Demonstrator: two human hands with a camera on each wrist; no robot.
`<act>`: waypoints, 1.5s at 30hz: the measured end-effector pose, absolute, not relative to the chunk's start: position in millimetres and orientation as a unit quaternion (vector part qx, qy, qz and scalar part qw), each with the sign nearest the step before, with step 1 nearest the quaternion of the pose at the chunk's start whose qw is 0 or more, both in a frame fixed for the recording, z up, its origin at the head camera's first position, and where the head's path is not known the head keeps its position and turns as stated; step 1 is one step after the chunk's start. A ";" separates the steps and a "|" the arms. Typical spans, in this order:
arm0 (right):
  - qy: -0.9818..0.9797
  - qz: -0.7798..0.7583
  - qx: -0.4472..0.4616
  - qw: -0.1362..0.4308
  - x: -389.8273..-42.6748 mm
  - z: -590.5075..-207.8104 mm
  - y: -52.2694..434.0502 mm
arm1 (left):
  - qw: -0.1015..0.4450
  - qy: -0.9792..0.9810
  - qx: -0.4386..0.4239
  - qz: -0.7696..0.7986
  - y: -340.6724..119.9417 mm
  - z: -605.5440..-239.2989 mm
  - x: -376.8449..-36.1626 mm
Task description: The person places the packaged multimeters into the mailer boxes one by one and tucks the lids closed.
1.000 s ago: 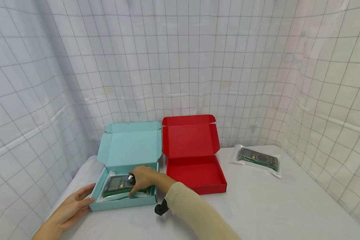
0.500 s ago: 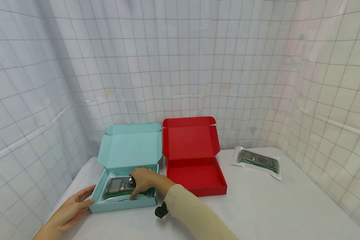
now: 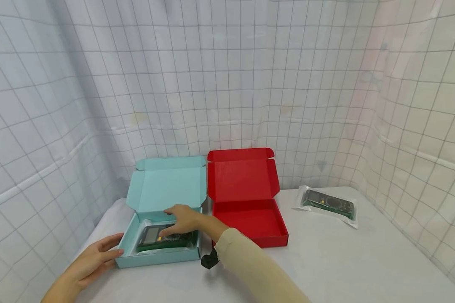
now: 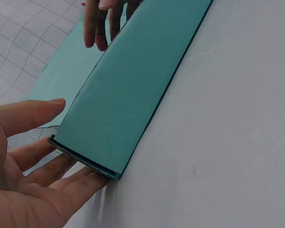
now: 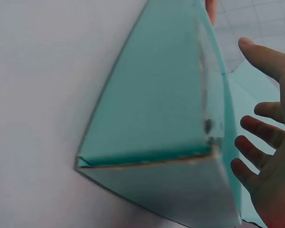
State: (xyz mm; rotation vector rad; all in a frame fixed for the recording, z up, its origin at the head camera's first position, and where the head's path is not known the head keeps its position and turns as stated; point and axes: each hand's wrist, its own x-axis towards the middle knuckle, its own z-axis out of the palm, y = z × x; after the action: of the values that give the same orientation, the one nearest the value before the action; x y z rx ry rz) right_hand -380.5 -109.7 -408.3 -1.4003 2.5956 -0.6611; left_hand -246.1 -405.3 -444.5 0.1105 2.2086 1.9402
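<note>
An open teal box [image 3: 157, 259] stands on the white table, its lid up. Inside it lies a green-black multimeter [image 3: 155, 240] in a clear bag. My right hand [image 3: 182, 219] hovers just over the multimeter with fingers spread and holds nothing; the right wrist view shows the right hand [image 5: 266, 156] beside the teal box [image 5: 166, 118]. My left hand [image 3: 98, 257] rests flat against the box's front left corner. In the left wrist view the left hand [image 4: 33, 190] has its palm and straight fingers around the corner of the teal box [image 4: 133, 95].
An open red box [image 3: 250, 237] with nothing inside stands right of the teal one, touching it. A second bagged multimeter [image 3: 327, 203] lies at the far right of the table. Grid-patterned cloth walls close in the back and both sides.
My right hand has let go of the multimeter and lifted toward the back of the teal box, fingers spreading. The multimeter now lies in the box. The left hand stays at the corner.
</note>
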 end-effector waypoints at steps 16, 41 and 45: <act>0.851 -0.337 -0.403 -0.003 -398.1 -375.0 -71.3 | 0.045 0.809 -0.004 0.587 -396.6 -401.7 -262.5; 0.834 -0.478 -0.270 -0.044 -412.2 -364.3 -53.3 | -0.076 0.747 -0.092 0.654 -374.6 -366.9 -328.3; 0.825 -0.504 -0.252 -0.039 -411.1 -366.0 -56.9 | -0.040 0.738 -0.067 0.670 -377.1 -372.9 -332.2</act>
State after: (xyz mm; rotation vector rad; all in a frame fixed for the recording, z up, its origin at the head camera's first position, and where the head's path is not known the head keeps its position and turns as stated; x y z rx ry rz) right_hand -411.1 -56.9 -366.0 -0.8130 2.6588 -1.6227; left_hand -332.2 -377.1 -372.9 -0.2164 2.3804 2.1612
